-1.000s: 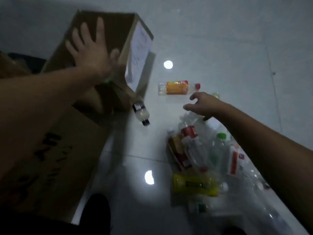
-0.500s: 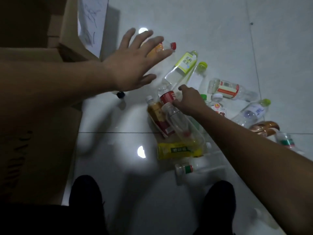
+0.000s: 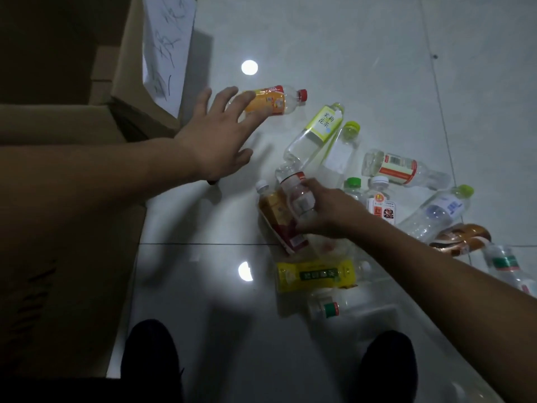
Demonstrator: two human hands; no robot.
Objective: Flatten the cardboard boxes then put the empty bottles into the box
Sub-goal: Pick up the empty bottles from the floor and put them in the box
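Several empty plastic bottles lie scattered on the pale tiled floor. My right hand (image 3: 328,212) is closed around a clear bottle with a red-and-white label (image 3: 297,196) in the middle of the pile. My left hand (image 3: 216,135) hovers with fingers spread, its fingertips over an orange-labelled bottle with a red cap (image 3: 273,101). An open cardboard box (image 3: 128,82) with a white paper sheet on its side stands at the upper left. A flat cardboard sheet (image 3: 66,251) lies on the floor along the left.
Near my right hand lie a green-labelled bottle (image 3: 315,130), a yellow-labelled bottle (image 3: 316,274), a brown-labelled bottle (image 3: 280,218) and a copper-coloured one (image 3: 462,238). My two dark shoes (image 3: 151,362) stand at the bottom edge. Bright ceiling-light reflections dot the glossy floor.
My left hand left the top of the box and swung right over the bottles. My right hand dropped onto the pile and closed on the red-and-white labelled bottle. The view tilted down.
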